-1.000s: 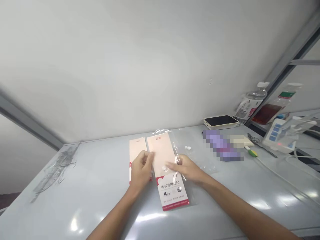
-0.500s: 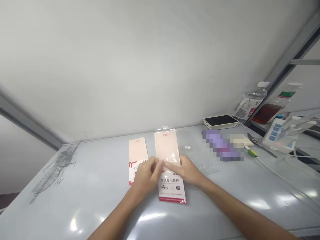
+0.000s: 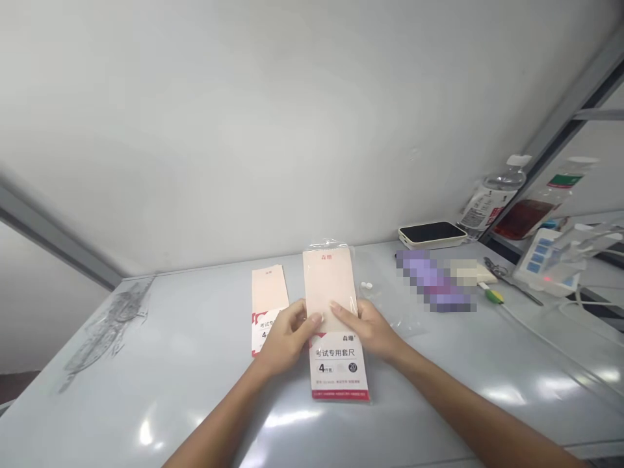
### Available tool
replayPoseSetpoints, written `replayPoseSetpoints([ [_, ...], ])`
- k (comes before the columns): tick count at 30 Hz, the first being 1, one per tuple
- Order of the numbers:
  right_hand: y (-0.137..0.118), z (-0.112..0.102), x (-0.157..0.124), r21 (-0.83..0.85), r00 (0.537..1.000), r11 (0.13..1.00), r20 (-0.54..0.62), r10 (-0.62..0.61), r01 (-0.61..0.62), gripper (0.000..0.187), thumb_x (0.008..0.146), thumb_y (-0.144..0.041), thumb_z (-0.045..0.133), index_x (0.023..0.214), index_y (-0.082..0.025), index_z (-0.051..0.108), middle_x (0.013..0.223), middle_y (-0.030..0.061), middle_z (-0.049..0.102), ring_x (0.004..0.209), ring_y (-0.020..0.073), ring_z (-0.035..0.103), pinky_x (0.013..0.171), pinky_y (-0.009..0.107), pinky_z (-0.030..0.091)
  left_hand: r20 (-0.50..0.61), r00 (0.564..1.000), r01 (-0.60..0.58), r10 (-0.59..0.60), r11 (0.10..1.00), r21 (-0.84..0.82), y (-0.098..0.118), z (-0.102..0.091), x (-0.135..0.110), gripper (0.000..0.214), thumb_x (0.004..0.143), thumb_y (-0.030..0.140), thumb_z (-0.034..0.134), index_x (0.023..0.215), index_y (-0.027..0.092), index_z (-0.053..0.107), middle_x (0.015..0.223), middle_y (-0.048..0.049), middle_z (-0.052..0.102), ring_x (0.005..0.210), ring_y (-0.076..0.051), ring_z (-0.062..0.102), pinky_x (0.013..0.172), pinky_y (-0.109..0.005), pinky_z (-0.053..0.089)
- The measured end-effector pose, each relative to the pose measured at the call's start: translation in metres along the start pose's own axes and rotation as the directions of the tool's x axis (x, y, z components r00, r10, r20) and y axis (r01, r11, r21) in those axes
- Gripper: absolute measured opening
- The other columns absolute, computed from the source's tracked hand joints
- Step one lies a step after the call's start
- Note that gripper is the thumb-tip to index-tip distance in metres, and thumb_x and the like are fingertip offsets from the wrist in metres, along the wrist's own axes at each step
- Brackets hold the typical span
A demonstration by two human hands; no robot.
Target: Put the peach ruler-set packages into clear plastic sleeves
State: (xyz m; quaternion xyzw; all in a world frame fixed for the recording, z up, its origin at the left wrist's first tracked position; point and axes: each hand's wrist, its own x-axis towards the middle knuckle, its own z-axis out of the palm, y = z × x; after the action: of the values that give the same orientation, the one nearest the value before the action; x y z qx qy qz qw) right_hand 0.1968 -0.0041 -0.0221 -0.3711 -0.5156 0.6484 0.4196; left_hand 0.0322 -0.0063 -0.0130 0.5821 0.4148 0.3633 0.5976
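Both my hands hold one packet (image 3: 331, 286), a pale pink and white card sleeve with a red lower edge in a clear plastic bag. The printing on it is in Chinese, with a large "4". My left hand (image 3: 287, 335) grips its left edge, thumb on the front. On the right edge my right hand (image 3: 371, 330) does the same, thumb lying across the pink part. The fingers behind the packet are hidden. A similar packet (image 3: 268, 292) lies on the table at the left, partly covered by my left hand.
On the grey table (image 3: 195, 364) to the right are clear plastic film (image 3: 404, 322), small white bits (image 3: 366, 286), a blurred-out purple thing (image 3: 429, 279), a phone (image 3: 433, 234), a tool (image 3: 517, 286) and a white cable (image 3: 536, 338). Bottles (image 3: 492, 198) and a power strip (image 3: 546, 263) stand farther right.
My hands have moved apart from the packet's middle to its two side edges. The packet has come slightly closer to me and its front shows more fully.
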Motion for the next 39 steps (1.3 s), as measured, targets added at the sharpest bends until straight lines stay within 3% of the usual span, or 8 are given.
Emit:
replayPoseSetpoints([
  [5,0.003,-0.001,0.002,-0.044,1.000,0.999,-0.002,0.014,-0.014,0.035,0.078,-0.047,0.051,0.084,-0.015,0.064,0.067,0.0054,0.064,0.061,0.0179,0.060,0.052,0.028,0.044,0.032,0.999,-0.011,0.012,1.000,-0.026,-0.001,0.001,0.000,0.029,0.081,0.041,0.047,0.070,0.014,0.051,0.061,0.0001,0.050,0.054,-0.010,0.046,0.049,-0.022,0.033],
  [20,0.007,-0.002,0.003,-0.154,0.999,0.988,-0.008,-0.032,0.030,0.035,0.079,-0.047,0.049,0.075,-0.014,0.059,0.068,0.0052,0.063,0.062,0.0187,0.060,0.052,0.027,0.044,-0.059,0.998,-0.021,0.019,0.999,-0.040,-0.007,0.005,0.001,0.029,0.078,0.043,0.050,0.071,0.014,0.053,0.063,0.0000,0.052,0.056,-0.011,0.049,0.051,-0.022,0.037],
  [23,0.007,-0.003,0.005,-0.215,0.998,0.976,-0.046,-0.036,0.025,0.035,0.078,-0.048,0.050,0.079,-0.014,0.059,0.070,0.0056,0.063,0.064,0.0193,0.061,0.053,0.028,0.045,-0.072,0.997,-0.024,0.028,0.998,0.061,-0.008,0.006,0.003,0.033,0.079,0.047,0.046,0.071,0.015,0.053,0.064,-0.0005,0.054,0.056,-0.012,0.050,0.051,-0.023,0.037],
  [25,0.006,-0.005,0.007,-0.291,0.995,0.957,-0.090,-0.036,0.009,0.037,0.079,-0.049,0.047,0.086,-0.015,0.057,0.071,0.0048,0.063,0.065,0.0193,0.061,0.054,0.028,0.045,-0.137,0.990,0.007,0.027,0.972,0.236,-0.009,0.001,0.005,0.038,0.080,0.051,0.041,0.068,0.017,0.053,0.064,-0.0012,0.056,0.056,-0.013,0.051,0.052,-0.024,0.036],
  [28,0.003,-0.013,0.009,-0.580,0.971,0.810,-0.230,-0.061,-0.087,0.042,0.081,-0.052,0.040,0.103,-0.018,0.053,0.066,0.0016,0.062,0.064,0.0201,0.060,0.056,0.030,0.044,-0.359,0.932,0.197,0.039,0.778,0.597,-0.009,-0.018,0.010,0.045,0.078,0.059,0.033,0.070,0.020,0.053,0.062,-0.0018,0.058,0.057,-0.016,0.053,0.052,-0.026,0.035],
  [32,-0.004,-0.032,0.012,-0.875,0.916,0.357,-0.387,-0.110,-0.327,0.042,0.082,-0.052,0.035,0.100,-0.021,0.056,0.064,0.0022,0.061,0.068,0.0235,0.059,0.058,0.033,0.039,-0.581,0.814,0.511,0.005,0.469,0.720,-0.007,-0.050,0.014,0.059,0.067,0.071,0.033,0.085,0.018,0.052,0.076,-0.0096,0.061,0.066,-0.025,0.057,0.052,-0.029,0.033],
  [35,-0.008,-0.050,0.013,-0.889,0.889,0.198,-0.441,-0.122,-0.414,0.042,0.083,-0.051,0.032,0.098,-0.020,0.057,0.077,0.0060,0.063,0.074,0.0235,0.059,0.060,0.032,0.039,-0.611,0.787,0.606,-0.083,0.287,0.742,-0.005,-0.061,0.014,0.069,0.059,0.076,0.037,0.089,0.016,0.050,0.088,-0.0135,0.060,0.071,-0.027,0.058,0.053,-0.030,0.035],
  [39,-0.009,-0.071,0.014,-0.841,0.829,0.066,-0.541,-0.141,-0.537,0.050,0.078,-0.055,0.038,0.104,-0.015,0.052,0.101,0.0136,0.057,0.094,0.0290,0.052,0.065,0.035,0.040,-0.600,0.783,0.622,-0.167,0.247,0.743,-0.003,-0.064,0.011,0.075,0.049,0.077,0.045,0.091,0.016,0.048,0.089,-0.0134,0.060,0.076,-0.028,0.059,0.054,-0.030,0.036],
])
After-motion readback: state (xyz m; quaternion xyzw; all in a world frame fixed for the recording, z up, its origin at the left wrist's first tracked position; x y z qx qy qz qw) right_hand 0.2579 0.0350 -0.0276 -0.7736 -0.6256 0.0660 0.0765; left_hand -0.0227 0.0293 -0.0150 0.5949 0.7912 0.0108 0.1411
